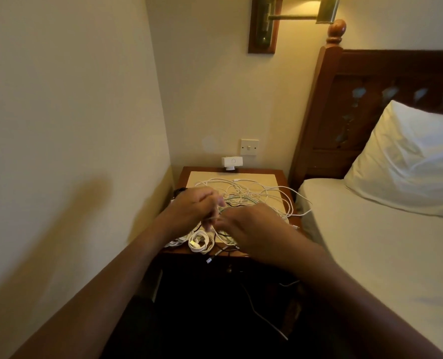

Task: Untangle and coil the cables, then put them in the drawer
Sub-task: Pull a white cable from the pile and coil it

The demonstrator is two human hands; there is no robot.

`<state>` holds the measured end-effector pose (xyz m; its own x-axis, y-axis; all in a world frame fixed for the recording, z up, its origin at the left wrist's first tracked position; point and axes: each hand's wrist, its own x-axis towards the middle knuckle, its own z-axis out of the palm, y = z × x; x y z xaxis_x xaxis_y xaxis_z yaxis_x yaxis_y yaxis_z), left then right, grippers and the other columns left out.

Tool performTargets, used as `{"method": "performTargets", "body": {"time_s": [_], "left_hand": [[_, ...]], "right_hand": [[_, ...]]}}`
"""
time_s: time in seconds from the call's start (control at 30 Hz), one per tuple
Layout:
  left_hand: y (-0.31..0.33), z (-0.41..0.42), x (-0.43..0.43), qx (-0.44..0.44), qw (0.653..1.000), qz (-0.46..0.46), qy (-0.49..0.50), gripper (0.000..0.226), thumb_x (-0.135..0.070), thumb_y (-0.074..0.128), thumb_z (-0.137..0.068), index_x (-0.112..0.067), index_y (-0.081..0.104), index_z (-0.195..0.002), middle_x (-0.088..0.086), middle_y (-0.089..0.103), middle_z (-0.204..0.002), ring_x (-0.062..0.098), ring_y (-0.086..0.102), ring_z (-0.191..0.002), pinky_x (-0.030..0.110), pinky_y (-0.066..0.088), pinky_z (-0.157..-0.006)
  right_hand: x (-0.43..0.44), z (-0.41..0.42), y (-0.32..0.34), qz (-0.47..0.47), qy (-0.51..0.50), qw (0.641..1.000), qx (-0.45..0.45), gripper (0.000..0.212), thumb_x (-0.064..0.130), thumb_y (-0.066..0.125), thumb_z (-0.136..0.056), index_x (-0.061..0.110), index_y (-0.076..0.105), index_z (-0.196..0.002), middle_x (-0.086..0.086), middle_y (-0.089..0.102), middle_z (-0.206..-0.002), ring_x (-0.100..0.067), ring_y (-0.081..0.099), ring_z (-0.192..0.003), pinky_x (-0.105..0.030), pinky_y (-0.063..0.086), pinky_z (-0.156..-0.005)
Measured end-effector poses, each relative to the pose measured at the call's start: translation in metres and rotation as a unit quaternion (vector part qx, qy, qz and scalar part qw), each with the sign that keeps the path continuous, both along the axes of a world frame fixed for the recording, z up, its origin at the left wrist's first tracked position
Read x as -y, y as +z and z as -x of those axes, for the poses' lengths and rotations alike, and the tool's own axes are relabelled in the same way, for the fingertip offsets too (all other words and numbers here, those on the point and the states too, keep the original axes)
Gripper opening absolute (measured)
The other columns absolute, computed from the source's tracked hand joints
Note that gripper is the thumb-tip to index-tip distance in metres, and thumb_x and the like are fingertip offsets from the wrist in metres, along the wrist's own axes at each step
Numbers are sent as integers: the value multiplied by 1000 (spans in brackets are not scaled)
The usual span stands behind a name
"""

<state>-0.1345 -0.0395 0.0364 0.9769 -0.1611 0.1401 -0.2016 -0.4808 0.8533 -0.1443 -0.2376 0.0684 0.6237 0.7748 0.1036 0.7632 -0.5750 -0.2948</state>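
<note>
A loose tangle of white cables (251, 193), with a thin black one among them, lies on the wooden nightstand (283, 174). A coiled white cable (201, 242) with a USB plug sits at the front edge. My left hand (197, 206) and my right hand (251, 226) meet over the near part of the tangle. Each pinches a white strand between them. The fingers are blurred. The drawer knob (230, 268) shows dimly below the tabletop; the drawer front is in shadow.
A white adapter (230, 163) is plugged in at the wall behind the nightstand, under a switch plate (249, 147). The bed (383, 242) with a white pillow (407, 159) stands close on the right. A wall runs along the left. One cable end (267, 321) hangs toward the floor.
</note>
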Motion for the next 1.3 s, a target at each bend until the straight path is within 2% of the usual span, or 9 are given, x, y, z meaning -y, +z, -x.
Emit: {"method": "performTargets", "body": {"time_s": [0.07, 0.27, 0.47, 0.53, 0.6, 0.77, 0.97, 1.17, 1.3], "left_hand": [[-1, 11, -2, -73, 993, 38, -89, 41, -29, 37, -111, -6, 67, -93, 5, 56, -61, 18, 49, -50, 26, 44, -55], [6, 28, -4, -161, 873, 414, -201, 38, -35, 41, -104, -9, 62, -85, -5, 37, -52, 7, 33, -43, 21, 37, -49], [-3, 23, 6, -178, 794, 548, -191, 40, -29, 33, -110, -11, 59, -85, -4, 41, -56, 7, 41, -45, 23, 39, -51], [-4, 23, 8, -173, 811, 533, -169, 38, -29, 36, -110, -11, 59, -85, -3, 41, -55, 8, 42, -45, 24, 37, -51], [-3, 24, 11, -144, 864, 470, -109, 36, -27, 40, -109, -7, 62, -88, 1, 46, -58, 11, 46, -49, 25, 41, -53], [-5, 28, 33, 19, 975, 214, 65, 37, -28, 41, -110, -4, 67, -99, 9, 66, -74, 20, 67, -71, 30, 57, -72], [-7, 32, 53, 149, 967, 65, 196, 33, -34, 44, -108, -20, 71, -97, -7, 65, -70, 3, 60, -65, 14, 45, -61], [-5, 29, 37, 33, 986, 97, 129, 33, -35, 43, -109, -20, 71, -101, -6, 65, -72, 8, 62, -72, 27, 53, -75], [-6, 33, 30, -2, 995, 62, 74, 25, -25, 45, -109, -20, 69, -108, -9, 67, -75, 3, 63, -72, 17, 52, -67]], "right_hand": [[14, -19, 13, -82, -48, 995, -27, 21, 33, 57, -105, 24, 74, -112, 11, 69, -85, -3, 60, -70, -20, 42, -63], [24, -38, -4, -266, -63, 955, -115, 22, 28, 57, -105, 25, 78, -113, 22, 72, -87, 2, 65, -84, -17, 50, -72], [6, -14, -31, -344, -68, 915, -199, 25, 33, 54, -105, 19, 75, -104, -4, 62, -73, -12, 52, -67, -30, 43, -61], [5, -11, -34, -348, -81, 914, -191, 19, 33, 60, -102, 20, 75, -100, -7, 66, -77, -12, 53, -66, -30, 43, -60], [3, -11, -38, -340, -104, 919, -167, 16, 32, 63, -101, 22, 73, -94, 0, 63, -70, -5, 50, -61, -28, 41, -58], [4, -13, -45, -324, -165, 923, -125, 19, 31, 59, -103, 19, 70, -93, 5, 60, -68, -3, 50, -58, -18, 36, -53], [4, -14, -41, -331, -193, 919, -89, 18, 30, 59, -104, 19, 69, -94, 7, 62, -70, -2, 54, -61, -17, 39, -52], [12, -19, -39, -318, -190, 923, -104, 18, 31, 60, -104, 21, 69, -93, 7, 62, -70, -7, 53, -63, -26, 43, -59], [18, -22, -46, -303, -170, 928, -134, 20, 33, 57, -104, 25, 68, -90, 5, 62, -73, -11, 53, -65, -35, 44, -62]]}}
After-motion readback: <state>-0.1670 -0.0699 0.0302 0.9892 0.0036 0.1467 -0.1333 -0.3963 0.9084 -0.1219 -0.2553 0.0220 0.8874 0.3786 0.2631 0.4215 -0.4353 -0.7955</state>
